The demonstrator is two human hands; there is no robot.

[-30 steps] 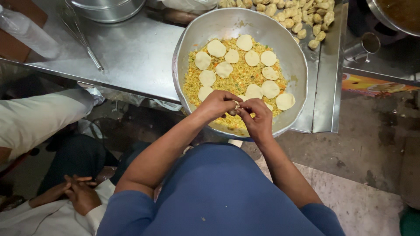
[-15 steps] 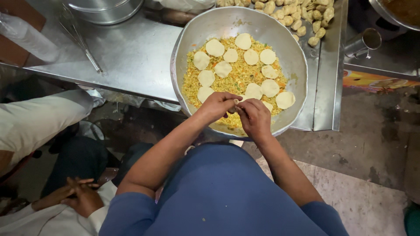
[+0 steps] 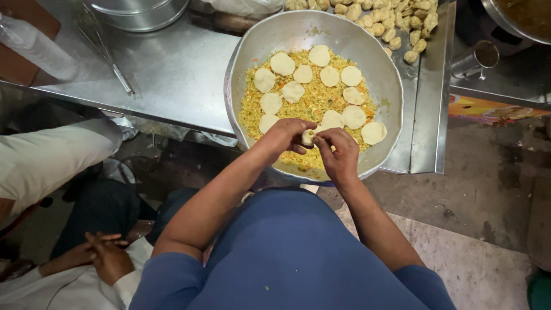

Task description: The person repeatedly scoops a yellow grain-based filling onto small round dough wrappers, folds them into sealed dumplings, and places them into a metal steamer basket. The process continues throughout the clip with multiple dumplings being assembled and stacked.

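Hands meet over the near rim of the steel bowl [image 3: 241,63]: left hand [image 3: 285,135] and right hand [image 3: 340,154] pinch fingers shut on a dumpling [image 3: 308,137], so crumbs drop into the filling [image 3: 313,103] at the table's [image 3: 172,74] front edge.

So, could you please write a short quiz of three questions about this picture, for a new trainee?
1. True or false: both hands are pinching one small dough piece over the large metal bowl.
2. What lies on top of the yellow filling in the bowl?
A. flat round dough discs
B. whole eggs
C. metal spoons
3. Fill in: the heap of finished dumplings lies on the steel table, ______ the bowl, at the top of the picture.

Key:
1. True. The left hand and the right hand meet on it.
2. A. The dough discs lie spread on the filling.
3. Beyond.
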